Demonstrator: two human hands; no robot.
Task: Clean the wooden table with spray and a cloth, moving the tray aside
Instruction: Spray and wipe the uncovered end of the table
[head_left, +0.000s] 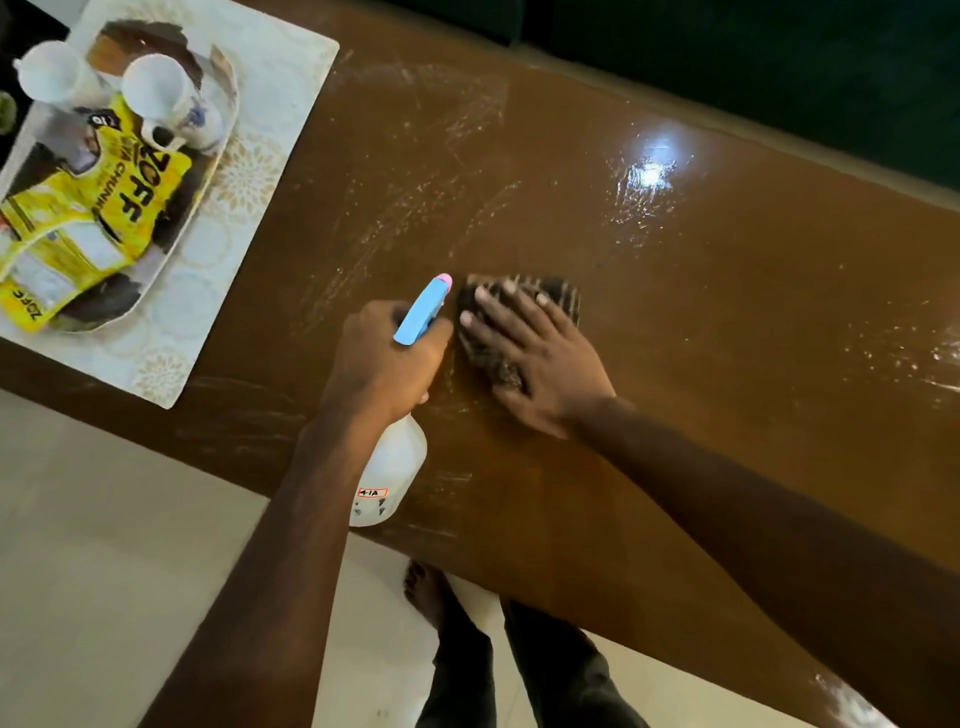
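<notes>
My right hand (535, 351) lies flat, fingers spread, pressing a dark striped cloth (563, 296) onto the brown wooden table (727, 312). Just left of it my left hand (387, 358) grips the neck of a white spray bottle (387, 473) with a blue trigger head (423, 309) and pink nozzle, held above the table's near edge. Wet streaks and white smears cover the wood around the cloth. The tray (221, 140) sits at the table's far left end on a pale patterned mat (270, 171).
The tray holds two upturned white cups (156, 88) and yellow packets (130, 192). Pale floor tiles (104, 545) lie below the table's near edge, where my bare foot (428, 587) and dark trousers show. A dark surface borders the table's far side.
</notes>
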